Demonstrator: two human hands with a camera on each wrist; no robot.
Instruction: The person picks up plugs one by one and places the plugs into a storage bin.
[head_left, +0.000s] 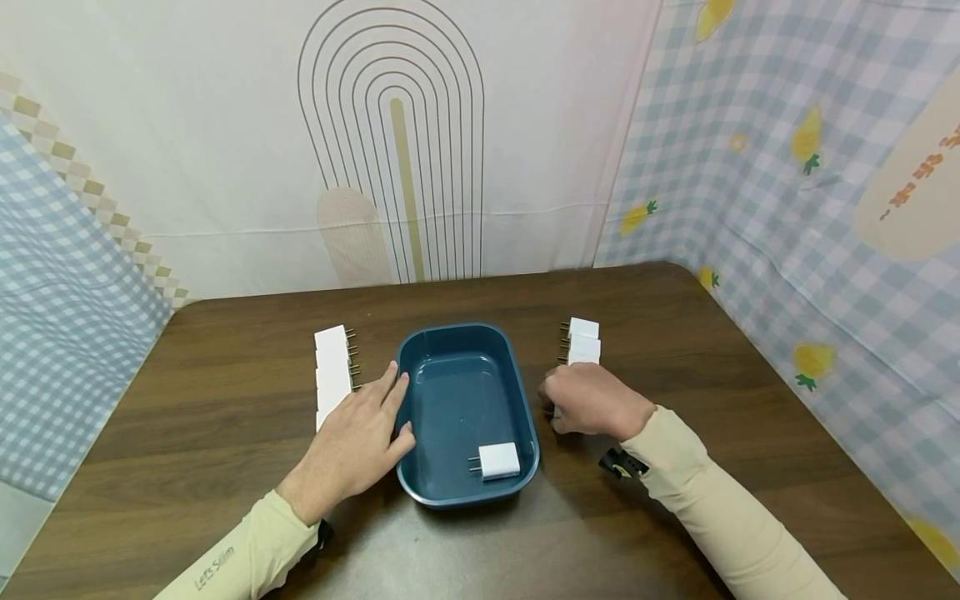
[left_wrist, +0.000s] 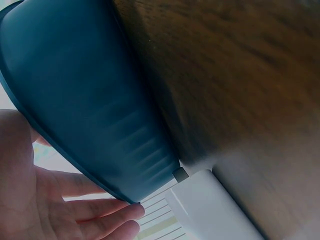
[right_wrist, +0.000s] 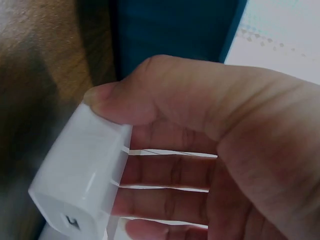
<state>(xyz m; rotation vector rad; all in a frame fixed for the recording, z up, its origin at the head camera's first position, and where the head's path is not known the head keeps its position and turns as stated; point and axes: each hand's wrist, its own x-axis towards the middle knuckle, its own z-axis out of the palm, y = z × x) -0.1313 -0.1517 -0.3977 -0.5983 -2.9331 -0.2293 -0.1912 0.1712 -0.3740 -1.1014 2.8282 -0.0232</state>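
A dark blue plastic bin [head_left: 459,400] stands on the table, with one white charger [head_left: 498,461] lying inside at its near right corner. My left hand [head_left: 360,437] rests along the bin's left rim, fingers straight and spread; the left wrist view shows these fingers [left_wrist: 100,212] against the rim. To the right of the bin, my right hand [head_left: 592,402] pinches a white wall charger [right_wrist: 80,170] between thumb and fingers, low at the table. From the head, my right hand hides most of that charger. A USB port shows on the charger's near end.
Left of the bin runs a row of several white chargers [head_left: 332,371], prongs pointing right, partly covered by my left hand. Beyond my right hand lie more white chargers [head_left: 584,337], prongs to the left. A patterned cloth [head_left: 525,167] hangs behind the brown table [head_left: 247,350].
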